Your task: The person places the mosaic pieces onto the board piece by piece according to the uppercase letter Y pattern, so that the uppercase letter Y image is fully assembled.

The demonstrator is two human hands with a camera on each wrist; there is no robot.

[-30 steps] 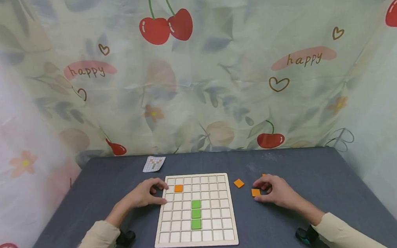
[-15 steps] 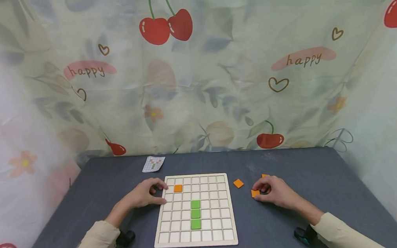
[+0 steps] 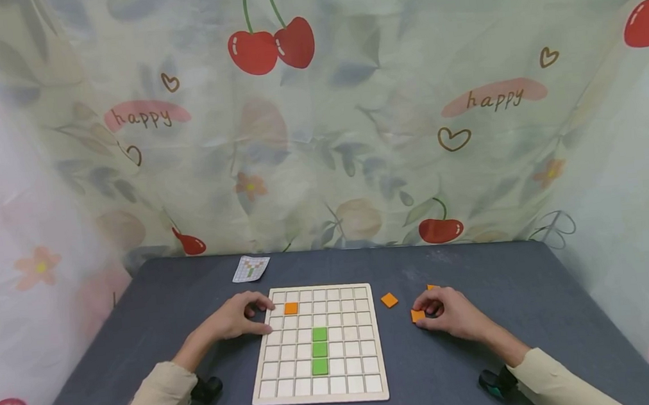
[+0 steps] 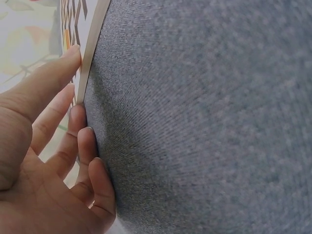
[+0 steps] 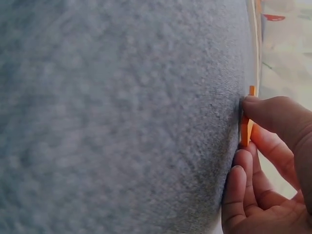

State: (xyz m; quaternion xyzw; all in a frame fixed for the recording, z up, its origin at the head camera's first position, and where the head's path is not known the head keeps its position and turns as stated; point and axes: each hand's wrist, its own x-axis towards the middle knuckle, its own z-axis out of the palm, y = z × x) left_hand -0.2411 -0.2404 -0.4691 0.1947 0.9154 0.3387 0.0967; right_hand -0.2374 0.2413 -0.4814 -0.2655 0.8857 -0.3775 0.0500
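Note:
A pale wooden grid board lies flat on the dark table, with one orange square tile near its top left and a column of green tiles in the middle. At the board's left edge my left hand rests thumb and fingertips on the rim, spread apart. My right hand pinches an orange tile between thumb and fingers, close to the tabletop right of the board. In the right wrist view, the thumb partly covers this orange tile.
Another orange tile lies between the board and my right hand, and one more orange tile shows partly behind that hand. A small paper card with a coloured grid pattern lies at the table's back. A printed curtain hangs behind.
Both hands stay almost still. The orange tile at my right fingertips has shifted very slightly and is a little more covered by the fingers than a second ago.

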